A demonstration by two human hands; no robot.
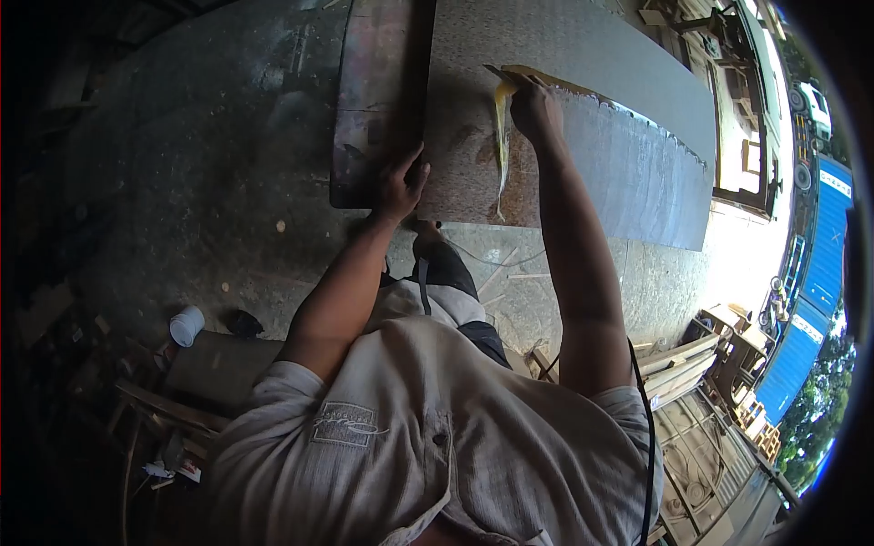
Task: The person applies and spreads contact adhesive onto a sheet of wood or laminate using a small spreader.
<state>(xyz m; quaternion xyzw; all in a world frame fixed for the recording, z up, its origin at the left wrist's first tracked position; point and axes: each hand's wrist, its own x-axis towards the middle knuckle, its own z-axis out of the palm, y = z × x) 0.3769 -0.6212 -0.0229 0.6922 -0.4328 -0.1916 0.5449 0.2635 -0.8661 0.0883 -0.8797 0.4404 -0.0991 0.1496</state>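
Note:
A wide flat board (pixel 464 164) lies across in front of me, brownish at the left and coated with a pale, shiny layer at the right. My right hand (pixel 535 107) is closed on a thin flat scraper (pixel 499 73) near the coating's far edge. Yellowish paste (pixel 502 136) trails down the board from the tool toward me. At the left, my left hand (pixel 403 185) grips the near right edge of a dark, reddish-stained panel (pixel 364 118), with its thumb apart from the fingers. This panel stands beside the bare part of the board.
A white bucket (pixel 187 326) sits on the floor at the lower left. Stacked timber (pixel 678 369) and a metal frame (pixel 696 446) lie at the lower right. Beyond the doorway at the right is a blue truck (pixel 824 246). Thin sticks (pixel 496 278) lie on the floor.

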